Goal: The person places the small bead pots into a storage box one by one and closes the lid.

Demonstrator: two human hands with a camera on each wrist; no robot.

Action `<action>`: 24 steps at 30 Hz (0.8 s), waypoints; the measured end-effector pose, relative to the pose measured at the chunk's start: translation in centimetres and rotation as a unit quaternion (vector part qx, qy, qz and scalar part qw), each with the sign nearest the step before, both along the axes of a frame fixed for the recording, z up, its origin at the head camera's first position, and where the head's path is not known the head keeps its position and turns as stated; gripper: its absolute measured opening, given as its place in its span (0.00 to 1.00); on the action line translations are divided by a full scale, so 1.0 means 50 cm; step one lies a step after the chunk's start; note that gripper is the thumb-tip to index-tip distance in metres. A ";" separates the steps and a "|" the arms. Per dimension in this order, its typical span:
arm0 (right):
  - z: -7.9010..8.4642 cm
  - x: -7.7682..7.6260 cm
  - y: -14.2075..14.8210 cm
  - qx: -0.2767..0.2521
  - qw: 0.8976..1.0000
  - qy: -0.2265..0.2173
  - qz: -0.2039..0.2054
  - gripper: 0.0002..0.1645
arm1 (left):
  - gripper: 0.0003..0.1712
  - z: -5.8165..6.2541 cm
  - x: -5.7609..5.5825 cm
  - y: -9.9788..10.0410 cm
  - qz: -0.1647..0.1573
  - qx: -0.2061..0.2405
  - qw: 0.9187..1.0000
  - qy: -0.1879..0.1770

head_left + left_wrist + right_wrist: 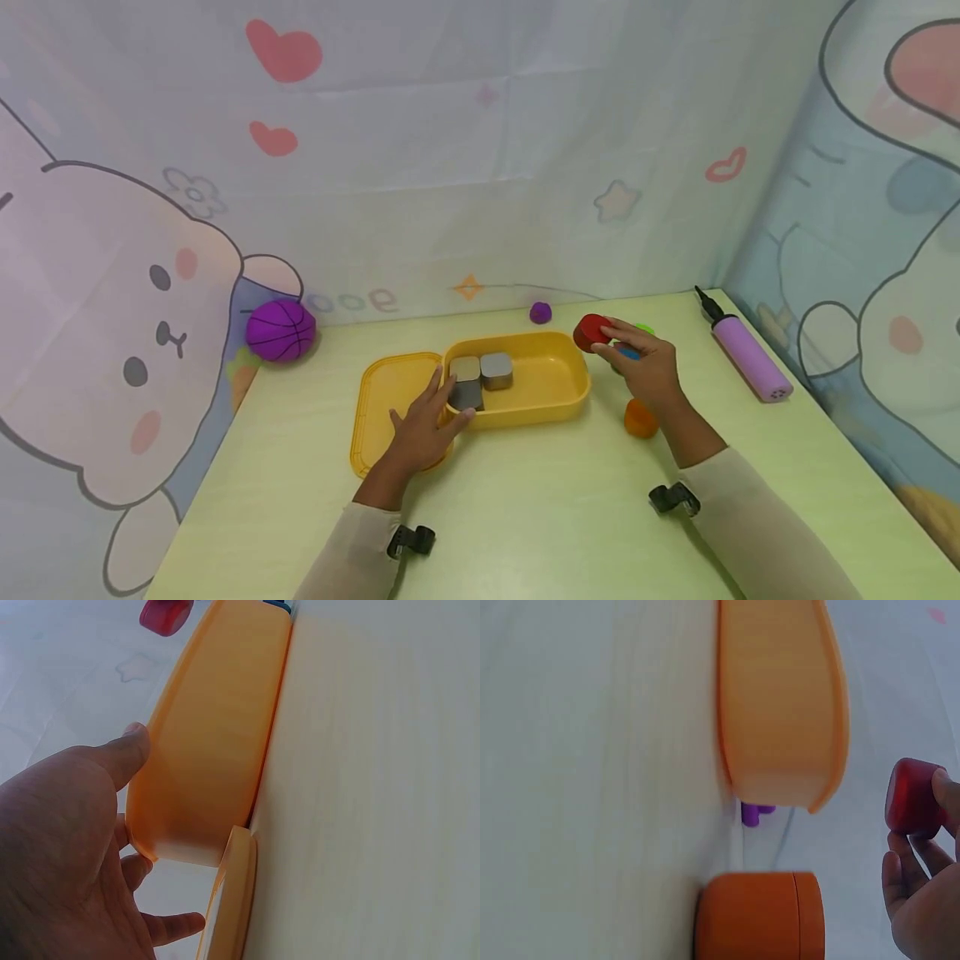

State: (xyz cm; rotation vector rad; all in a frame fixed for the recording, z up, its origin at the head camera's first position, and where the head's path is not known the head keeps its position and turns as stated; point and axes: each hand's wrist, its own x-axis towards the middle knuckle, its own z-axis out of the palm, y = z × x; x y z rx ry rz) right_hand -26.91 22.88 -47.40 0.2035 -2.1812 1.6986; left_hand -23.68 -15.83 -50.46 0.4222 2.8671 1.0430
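Right hand [649,371] pinches a red block [588,335], raised near the yellow box's [551,379] right end
The block's flat face turns up, its long axis hard to make out — the box's runs left to right. Left hand [422,429], fingers spread, touches the box's left end, partly covering a dark grey block [468,393]; blue [630,352] and green [644,329] pieces are mostly hidden behind the right hand.

Beige long sleeves [765,525], black wrist cameras [675,498]
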 end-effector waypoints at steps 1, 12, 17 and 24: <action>-0.002 -0.001 -0.008 0.003 1.000 0.000 0.009 0.25 | 0.46 0.000 0.000 -0.001 0.000 -0.002 1.000 -0.001; -0.020 -0.006 -0.078 0.086 0.994 0.019 0.061 0.22 | 0.46 0.004 0.000 -0.001 -0.003 0.006 1.000 -0.001; -0.020 -0.008 -0.103 0.131 0.989 -0.010 0.072 0.22 | 0.46 0.003 -0.002 -0.001 -0.004 0.006 1.000 -0.003; -0.018 -0.021 -0.127 0.180 0.977 -0.014 0.115 0.22 | 0.47 -0.002 -0.004 -0.002 -0.002 0.003 1.000 -0.003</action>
